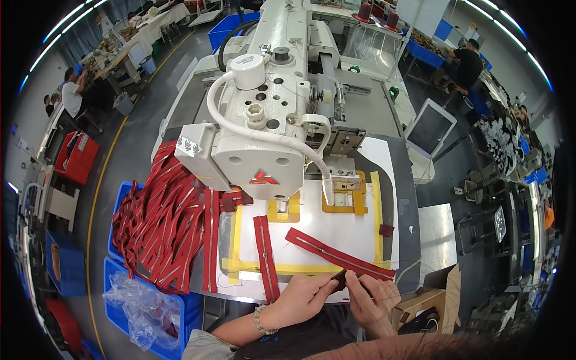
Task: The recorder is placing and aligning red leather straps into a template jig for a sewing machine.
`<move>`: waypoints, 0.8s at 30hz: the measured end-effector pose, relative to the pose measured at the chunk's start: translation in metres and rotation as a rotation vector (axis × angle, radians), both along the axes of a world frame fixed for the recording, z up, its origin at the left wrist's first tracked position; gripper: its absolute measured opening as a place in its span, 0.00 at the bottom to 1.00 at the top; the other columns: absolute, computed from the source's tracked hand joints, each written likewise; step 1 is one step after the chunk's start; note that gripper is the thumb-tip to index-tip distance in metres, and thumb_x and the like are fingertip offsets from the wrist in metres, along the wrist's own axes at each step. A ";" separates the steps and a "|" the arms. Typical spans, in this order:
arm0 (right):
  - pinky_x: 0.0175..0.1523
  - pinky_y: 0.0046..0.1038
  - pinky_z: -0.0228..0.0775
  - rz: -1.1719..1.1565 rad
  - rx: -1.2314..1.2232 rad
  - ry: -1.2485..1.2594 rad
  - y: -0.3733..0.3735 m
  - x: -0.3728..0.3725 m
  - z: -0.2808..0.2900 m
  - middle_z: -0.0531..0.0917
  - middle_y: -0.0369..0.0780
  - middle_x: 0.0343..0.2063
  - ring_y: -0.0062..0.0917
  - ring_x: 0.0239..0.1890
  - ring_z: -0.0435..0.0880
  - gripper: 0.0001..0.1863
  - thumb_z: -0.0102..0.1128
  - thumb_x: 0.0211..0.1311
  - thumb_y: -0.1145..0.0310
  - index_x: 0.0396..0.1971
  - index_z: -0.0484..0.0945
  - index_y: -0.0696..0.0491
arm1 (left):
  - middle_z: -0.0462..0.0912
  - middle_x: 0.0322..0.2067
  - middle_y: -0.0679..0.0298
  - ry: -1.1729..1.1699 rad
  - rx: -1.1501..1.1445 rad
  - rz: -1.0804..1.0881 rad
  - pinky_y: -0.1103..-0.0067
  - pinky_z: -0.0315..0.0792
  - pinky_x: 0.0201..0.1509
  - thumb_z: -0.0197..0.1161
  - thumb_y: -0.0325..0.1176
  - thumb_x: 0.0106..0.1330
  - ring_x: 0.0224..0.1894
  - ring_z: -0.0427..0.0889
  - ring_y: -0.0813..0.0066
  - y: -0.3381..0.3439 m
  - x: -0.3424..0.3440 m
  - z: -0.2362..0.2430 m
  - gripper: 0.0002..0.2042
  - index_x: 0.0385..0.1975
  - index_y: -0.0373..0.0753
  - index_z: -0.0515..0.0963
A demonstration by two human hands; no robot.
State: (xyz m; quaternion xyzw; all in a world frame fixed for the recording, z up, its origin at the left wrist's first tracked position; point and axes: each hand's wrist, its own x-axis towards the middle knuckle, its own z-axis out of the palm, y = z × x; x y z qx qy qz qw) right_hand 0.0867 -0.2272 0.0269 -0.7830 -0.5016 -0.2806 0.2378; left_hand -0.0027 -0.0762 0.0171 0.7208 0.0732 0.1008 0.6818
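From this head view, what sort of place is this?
Likely a sewing workshop: a bulky white industrial sewing machine, a heap of red fabric zippers with silvery teeth, and dark-red thread cones behind.

The heaped zippers (174,231) at 8 o'clock are deep red, striped lengthwise by silvery teeth; the loose zipper (342,256) at 5 o'clock matches. Dark maroon colours the small piece (341,278) at 5 o'clock. Toward 12 o'clock the machine (267,155) is off-white, its emblem (261,177) bright red. Yellow tape (377,219) borders the white plate (327,227). The bin (191,317) at 7 o'clock is blue, the carton (449,294) at 4 o'clock brown, the floor line (101,174) at 9 o'clock yellow.
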 end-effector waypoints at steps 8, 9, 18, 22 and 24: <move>0.21 0.21 0.51 0.035 0.020 0.061 0.000 0.002 -0.002 0.75 0.28 0.21 0.16 0.14 0.66 0.16 0.64 0.44 0.75 0.38 0.84 0.48 | 0.77 0.21 0.51 0.023 0.017 -0.042 0.72 0.69 0.25 0.54 0.27 0.67 0.23 0.78 0.54 -0.004 -0.002 -0.005 0.06 0.30 0.32 0.74; 0.21 0.21 0.52 0.034 0.038 0.094 0.000 0.002 -0.001 0.75 0.28 0.21 0.17 0.14 0.67 0.16 0.64 0.44 0.75 0.38 0.84 0.48 | 0.77 0.21 0.50 0.012 0.041 -0.092 0.72 0.68 0.25 0.54 0.27 0.67 0.23 0.77 0.54 -0.005 -0.002 -0.006 0.06 0.30 0.33 0.74; 0.22 0.22 0.54 0.000 -0.028 0.117 -0.004 0.000 0.012 0.76 0.29 0.23 0.17 0.16 0.70 0.18 0.71 0.43 0.69 0.39 0.84 0.48 | 0.77 0.21 0.50 -0.017 0.086 0.028 0.72 0.69 0.24 0.56 0.29 0.67 0.21 0.78 0.54 0.000 0.000 -0.006 0.06 0.36 0.33 0.77; 0.22 0.22 0.53 0.008 -0.066 0.086 -0.002 -0.002 0.019 0.76 0.29 0.23 0.17 0.16 0.70 0.18 0.71 0.43 0.68 0.40 0.84 0.48 | 0.78 0.22 0.50 0.002 0.079 0.033 0.72 0.70 0.25 0.56 0.29 0.67 0.22 0.78 0.54 0.000 -0.001 -0.010 0.07 0.38 0.33 0.77; 0.22 0.22 0.53 0.003 -0.076 0.072 -0.002 -0.002 0.019 0.75 0.29 0.23 0.17 0.16 0.69 0.18 0.71 0.43 0.68 0.40 0.84 0.48 | 0.79 0.22 0.50 0.010 0.070 0.034 0.72 0.70 0.25 0.56 0.28 0.67 0.23 0.79 0.54 0.000 -0.001 -0.008 0.07 0.38 0.33 0.77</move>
